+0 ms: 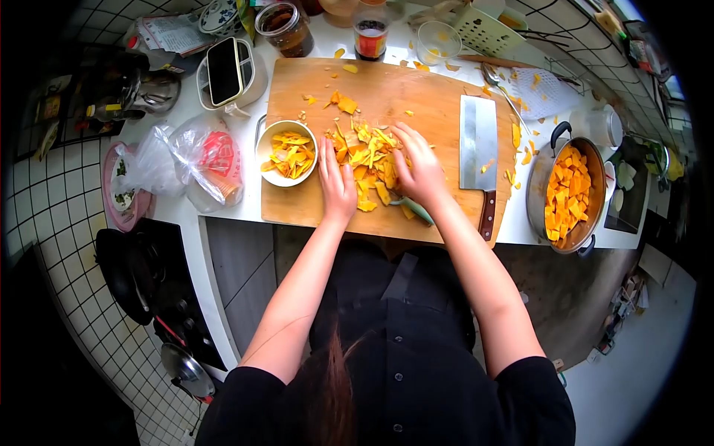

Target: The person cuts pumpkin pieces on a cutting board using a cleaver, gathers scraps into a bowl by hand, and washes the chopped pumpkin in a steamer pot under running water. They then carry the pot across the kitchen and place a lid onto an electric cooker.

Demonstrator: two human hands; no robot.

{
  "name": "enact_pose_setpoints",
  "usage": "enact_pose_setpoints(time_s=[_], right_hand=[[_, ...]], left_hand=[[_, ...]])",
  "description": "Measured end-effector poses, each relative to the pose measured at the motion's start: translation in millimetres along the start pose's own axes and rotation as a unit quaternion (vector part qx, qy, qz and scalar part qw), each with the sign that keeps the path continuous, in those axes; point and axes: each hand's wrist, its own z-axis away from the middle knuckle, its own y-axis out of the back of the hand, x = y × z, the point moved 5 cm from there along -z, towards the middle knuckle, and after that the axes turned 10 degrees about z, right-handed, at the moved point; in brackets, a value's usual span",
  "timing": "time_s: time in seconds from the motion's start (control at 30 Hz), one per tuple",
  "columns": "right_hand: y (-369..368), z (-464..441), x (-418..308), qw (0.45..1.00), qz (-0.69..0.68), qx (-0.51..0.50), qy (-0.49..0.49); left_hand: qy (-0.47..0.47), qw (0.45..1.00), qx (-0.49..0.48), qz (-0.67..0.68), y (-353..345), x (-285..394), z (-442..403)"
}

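Orange peel scraps (370,151) lie heaped on the wooden cutting board (416,82) between my hands. My left hand (338,184) rests at the heap's left side, fingers stretched out, beside a white bowl (262,157) of orange peelings. On the right side of the heap, my right hand (420,163) touches the scraps with its fingers spread. A green-handled tool (418,212) lies under the right wrist, its front partly hidden. The cleaver (477,145) lies flat at the board's right, handle toward me.
A metal pot (535,186) of orange chunks stands right of the board. Plastic bags (212,165) and a container with a phone (224,72) are at the left. Behind the board stand a jar (286,31), a dark bottle (370,36) and a clear cup (439,42).
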Motion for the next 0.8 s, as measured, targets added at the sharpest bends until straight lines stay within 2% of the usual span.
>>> enact_pose_setpoints(time_s=[0.2, 0.33, 0.43, 0.57, 0.63, 0.67, 0.8], right_hand=[[33, 82, 10, 0.982, 0.152, -0.113, 0.003], [24, 114, 25, 0.969, 0.186, -0.161, -0.028], [25, 115, 29, 0.972, 0.169, -0.157, -0.038], [61, 94, 23, 0.982, 0.066, -0.136, -0.118], [77, 82, 23, 0.971, 0.052, -0.167, -0.161], [83, 75, 25, 0.975, 0.062, -0.158, -0.144], [77, 46, 50, 0.938, -0.012, -0.221, -0.265]], left_hand=[[-0.006, 1.0, -0.007, 0.0, 0, -1, 0], [-0.005, 1.0, -0.012, 0.005, 1, -1, 0], [-0.006, 1.0, -0.017, 0.002, 1, 0, -1], [-0.015, 1.0, -0.019, 0.005, 2, 2, -5], [-0.02, 1.0, -0.023, 0.003, 3, 2, -10], [-0.022, 0.999, -0.026, 0.004, 2, 0, -12], [-0.027, 0.999, -0.037, -0.01, 0, -3, -20]])
